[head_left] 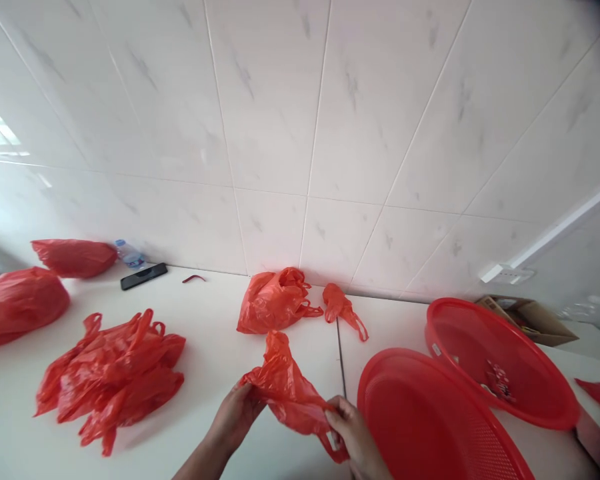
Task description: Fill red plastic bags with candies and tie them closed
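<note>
A red plastic bag (pixel 293 393) is stretched between my two hands above the white table. My left hand (pixel 237 413) is closed on the bag's left edge. At the other side, my right hand (pixel 353 430) pinches the bag near a handle loop that hangs down below the fingers. Just beyond lies a crumpled red bag (pixel 273 303) that looks bulky, and beside it a smaller twisted red bag (pixel 343 310). To the left of my hands spreads a loose pile of red plastic bags (pixel 115 373).
Two red plastic baskets (pixel 430 413) stand at the right; the farther basket (pixel 540 380) holds small items. A cardboard box (pixel 535 320) sits behind them. Far left are filled red bags (pixel 23 303), a water bottle (pixel 130 255) and a phone (pixel 143 276). A tiled wall (pixel 280 133) bounds the table.
</note>
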A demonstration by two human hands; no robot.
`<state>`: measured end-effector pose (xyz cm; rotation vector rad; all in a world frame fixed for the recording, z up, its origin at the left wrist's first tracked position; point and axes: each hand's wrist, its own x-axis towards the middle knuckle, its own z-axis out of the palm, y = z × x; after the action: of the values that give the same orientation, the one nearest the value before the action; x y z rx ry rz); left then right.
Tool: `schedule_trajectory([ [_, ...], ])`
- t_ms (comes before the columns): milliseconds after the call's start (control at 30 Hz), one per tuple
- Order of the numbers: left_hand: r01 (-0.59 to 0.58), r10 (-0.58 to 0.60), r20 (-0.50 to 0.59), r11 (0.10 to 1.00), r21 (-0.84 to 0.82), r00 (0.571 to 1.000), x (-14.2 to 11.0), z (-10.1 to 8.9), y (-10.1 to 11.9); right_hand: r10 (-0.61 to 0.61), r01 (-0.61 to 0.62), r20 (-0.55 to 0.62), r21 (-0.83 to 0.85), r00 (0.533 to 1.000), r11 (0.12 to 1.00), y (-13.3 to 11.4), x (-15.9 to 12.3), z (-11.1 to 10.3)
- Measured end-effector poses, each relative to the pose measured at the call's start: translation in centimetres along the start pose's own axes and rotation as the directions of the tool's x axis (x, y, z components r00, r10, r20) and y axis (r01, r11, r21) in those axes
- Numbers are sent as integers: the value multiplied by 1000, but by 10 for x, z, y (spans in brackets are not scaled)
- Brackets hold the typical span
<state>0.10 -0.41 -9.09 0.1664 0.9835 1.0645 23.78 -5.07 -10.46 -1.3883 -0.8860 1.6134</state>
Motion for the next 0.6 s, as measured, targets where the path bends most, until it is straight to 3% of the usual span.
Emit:
schedule_trajectory([
  [100,26,-20,-62,995,101,998,0,-8,6,-46,46,-9,4,999,999,-17,-6,-2],
  [167,8,44,-201,968,251,979,-4,-9,7,-23,23,5,100,1000,995,-26,-11,5],
  [233,-97,280,-323,870,483,904,-12,-6,4,16,-21,26,201,1000,979,-31,-16,14],
  [267,-177,433,-307,776,606,847,-17,-1,3,31,-37,28,245,999,969,-33,-18,18],
  [333,-345,646,-105,530,775,756,-30,11,-2,47,-50,18,306,999,951,-36,-20,27],
  [367,-423,664,44,423,801,746,-37,18,-5,48,-47,7,332,999,942,-38,-22,31],
  [433,-559,571,324,299,773,754,-51,33,-12,41,-33,-11,391,999,920,-46,-25,39],
  [500,-637,426,499,294,713,755,-60,45,-19,51,-43,-6,443,999,896,-56,-29,47],
  [600,-586,224,549,443,679,805,-62,56,-31,25,-35,30,399,999,917,-71,-35,60],
])
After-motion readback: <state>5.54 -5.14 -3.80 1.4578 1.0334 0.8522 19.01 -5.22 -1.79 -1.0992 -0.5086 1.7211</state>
